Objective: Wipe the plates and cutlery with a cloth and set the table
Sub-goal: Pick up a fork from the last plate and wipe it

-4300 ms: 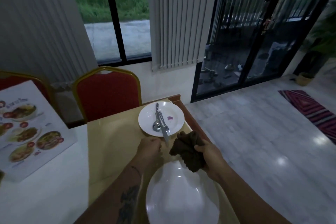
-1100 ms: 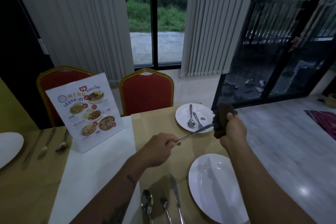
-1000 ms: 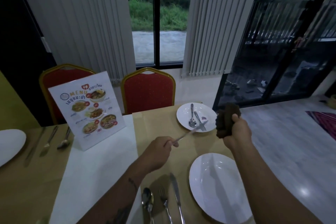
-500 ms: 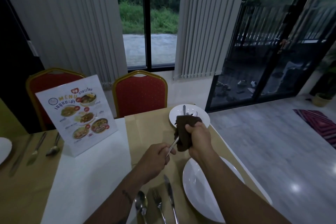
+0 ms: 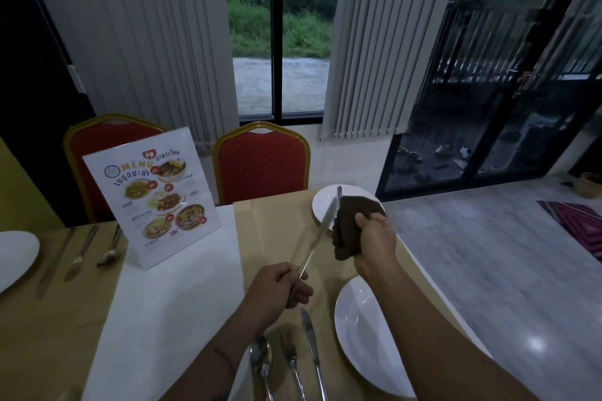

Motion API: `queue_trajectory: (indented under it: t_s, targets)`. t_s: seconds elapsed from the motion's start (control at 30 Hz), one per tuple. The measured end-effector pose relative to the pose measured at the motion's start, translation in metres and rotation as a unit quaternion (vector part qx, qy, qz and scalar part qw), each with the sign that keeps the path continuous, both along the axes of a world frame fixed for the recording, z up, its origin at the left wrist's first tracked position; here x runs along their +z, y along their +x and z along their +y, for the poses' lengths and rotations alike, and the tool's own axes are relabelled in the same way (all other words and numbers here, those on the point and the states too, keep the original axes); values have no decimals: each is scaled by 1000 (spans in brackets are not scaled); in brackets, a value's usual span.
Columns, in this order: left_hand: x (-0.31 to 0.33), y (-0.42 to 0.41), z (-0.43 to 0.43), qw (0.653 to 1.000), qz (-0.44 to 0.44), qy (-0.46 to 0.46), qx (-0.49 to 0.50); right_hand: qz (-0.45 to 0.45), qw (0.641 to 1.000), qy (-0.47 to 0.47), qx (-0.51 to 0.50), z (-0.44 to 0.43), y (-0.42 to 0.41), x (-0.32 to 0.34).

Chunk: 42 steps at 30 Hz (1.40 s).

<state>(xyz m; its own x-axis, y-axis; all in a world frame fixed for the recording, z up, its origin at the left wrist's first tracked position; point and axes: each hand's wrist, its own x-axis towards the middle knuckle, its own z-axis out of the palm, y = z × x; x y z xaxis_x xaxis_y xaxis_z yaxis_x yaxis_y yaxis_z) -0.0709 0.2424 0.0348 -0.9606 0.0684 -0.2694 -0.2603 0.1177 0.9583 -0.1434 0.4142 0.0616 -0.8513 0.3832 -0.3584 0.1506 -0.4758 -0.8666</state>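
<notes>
My left hand [image 5: 277, 291] grips the handle of a table knife [image 5: 321, 231], whose blade points up and away over the table. My right hand [image 5: 374, 242] holds a bunched dark brown cloth [image 5: 350, 225] just right of the blade. Behind them lies a small white plate [image 5: 322, 205] at the table's far edge, with one piece of cutlery [image 5: 339, 192] showing on it. A large white plate [image 5: 365, 335] lies near me on the right. To its left lie a spoon [image 5: 260, 360], a fork [image 5: 290, 355] and another knife [image 5: 311, 342].
A standing menu card [image 5: 153, 195] is on the white runner [image 5: 156, 303]. At the left lie another plate [image 5: 16, 257] and several pieces of cutlery [image 5: 81, 254]. Two red chairs [image 5: 260, 163] stand across the table. The table's right edge drops to a tiled floor.
The cloth was wrapped round the knife half a second ago; it has slid off and now sits beside the bare blade. My left hand keeps hold of the handle.
</notes>
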Motion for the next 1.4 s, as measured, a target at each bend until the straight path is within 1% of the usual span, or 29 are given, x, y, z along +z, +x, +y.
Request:
queue_trajectory:
  t_s: [0.1, 0.13, 0.2, 0.23, 0.3, 0.4, 0.47, 0.6, 0.7, 0.77, 0.8, 0.93, 1.03, 1.1, 1.2, 1.27, 1.3, 1.33, 1.4]
  targets:
    - [0, 1, 2, 1000, 2, 7, 29, -15, 998, -43, 31, -7, 6, -14]
    - [1, 2, 3, 999, 5, 4, 32, -23, 996, -58, 59, -9, 8, -17]
    - [1, 3, 5, 1000, 6, -7, 24, -36, 990, -58, 120, -17, 15, -18]
    - [1, 3, 6, 1000, 5, -15, 14, -37, 988, -48, 145, -20, 16, -18]
    - [-1, 4, 3, 999, 6, -39, -12, -34, 987, -20, 157, -24, 15, -17]
    - [-4, 5, -11, 996, 19, -74, -43, -43, 992, 24, 120, -18, 4, -11]
    - [-6, 1, -26, 993, 24, -110, -46, -39, 991, 37, 120, -7, -4, -5]
    - [-4, -12, -58, 983, 37, -176, -26, -35, 979, 87, 181, 9, -9, 6]
    - [7, -24, -70, 978, 60, -199, -30, -50, 960, 150, 233, 8, -5, 9]
    - [13, -36, -74, 974, 77, -210, -26, -56, 948, 173, 260, 6, -2, 6]
    - [14, -44, -75, 971, 83, -223, -24, -60, 945, 170, 275, 6, -1, 5]
    - [10, -72, -74, 953, 115, -278, -23, -78, 925, 104, 358, 13, 7, -2]
    - [6, -92, -66, 948, 145, -279, -43, -83, 913, 1, 399, 23, 0, -14]
    - [4, -102, -61, 948, 165, -268, -50, -94, 911, -64, 396, 27, -5, -22]
    - [-1, -119, -52, 940, 192, -275, -54, -92, 921, -130, 356, 30, -16, -35]
    - [-10, -129, -43, 944, 193, -266, -1, -75, 930, -119, 339, 24, -25, -37]
    - [-16, -136, -36, 951, 176, -249, 53, -70, 936, -93, 333, 19, -30, -40]
    - [-22, -140, -28, 960, 136, -213, 118, -66, 942, -58, 324, 14, -35, -42]
    - [-31, -143, -14, 970, 17, -100, 221, -67, 955, 1, 288, 3, -41, -49]
